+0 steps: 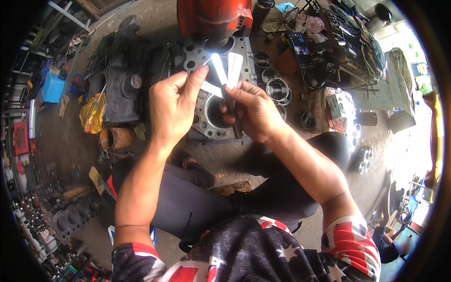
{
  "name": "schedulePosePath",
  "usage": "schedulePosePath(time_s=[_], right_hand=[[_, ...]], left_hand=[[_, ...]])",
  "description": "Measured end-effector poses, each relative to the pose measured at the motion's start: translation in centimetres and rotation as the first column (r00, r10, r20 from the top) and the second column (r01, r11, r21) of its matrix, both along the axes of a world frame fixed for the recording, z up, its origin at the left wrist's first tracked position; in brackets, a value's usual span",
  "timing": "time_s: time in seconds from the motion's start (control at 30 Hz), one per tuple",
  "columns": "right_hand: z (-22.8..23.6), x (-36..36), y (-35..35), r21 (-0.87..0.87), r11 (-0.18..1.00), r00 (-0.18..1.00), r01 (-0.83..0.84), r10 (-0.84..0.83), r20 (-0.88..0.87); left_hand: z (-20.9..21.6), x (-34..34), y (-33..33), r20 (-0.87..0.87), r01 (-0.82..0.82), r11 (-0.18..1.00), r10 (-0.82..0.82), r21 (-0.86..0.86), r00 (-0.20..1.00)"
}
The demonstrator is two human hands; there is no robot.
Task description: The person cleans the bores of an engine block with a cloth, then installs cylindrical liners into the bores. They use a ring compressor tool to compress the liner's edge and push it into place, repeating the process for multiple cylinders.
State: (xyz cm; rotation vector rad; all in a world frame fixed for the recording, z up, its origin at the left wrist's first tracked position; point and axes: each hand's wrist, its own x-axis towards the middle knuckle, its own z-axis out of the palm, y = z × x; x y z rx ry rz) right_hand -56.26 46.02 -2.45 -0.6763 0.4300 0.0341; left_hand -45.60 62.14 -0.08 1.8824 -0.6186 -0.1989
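Note:
In my right hand [256, 105] is a feeler gauge [233, 113], its dark case pointing down and several shiny thin blades fanned out above the fingers. One blade [212, 89] slants left to my left hand [174, 103], where it meets the side of the thumb. That hand is closed, thumb raised against the fingers; its other fingertips are hidden. Both hands are above a grey engine block [206, 131] with round cylinder bores. Over the block's far end stands a red machine head [213, 19].
Several metal rings [277, 89] lie right of the block, near a phone [299, 49]. At left are another dark engine part [120, 94], a yellow bag [93, 112], a rusty cylinder sleeve [115, 138] and a blue box [53, 88]. Another person [385, 242] is at the lower right.

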Motion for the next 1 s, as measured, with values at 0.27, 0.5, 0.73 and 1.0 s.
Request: schedulePosePath(time_s=[0.27, 0.5, 0.73, 1.0], right_hand=[[0.4, 0.1, -0.1, -0.043, 0.999, 1.000, -0.014, 0.014, 0.008], [1.3, -0.5, -0.8, -0.492, 0.860, 0.987, -0.137, 0.159, 0.002], [4.2, -0.4, -2.8, -0.694, 0.719, 0.979, 0.041, 0.112, 0.173], [3.7, 1.9, -4.2, -0.926, 0.234, 0.955, -0.298, 0.077, -0.287]], left_hand=[[0.0, 0.1, 0.3, -0.032, 0.007, 0.997, -0.009, -0.081, 0.999], [0.3, 0.5, 0.2, -0.273, 0.113, 0.959, -0.184, -0.259, 0.944], [-1.2, 2.3, -0.4, -0.482, 0.154, 0.924, -0.319, -0.351, 0.816], [-5.5, 3.9, -1.0, 0.192, 0.171, 0.907, -0.260, 0.384, 0.946]])
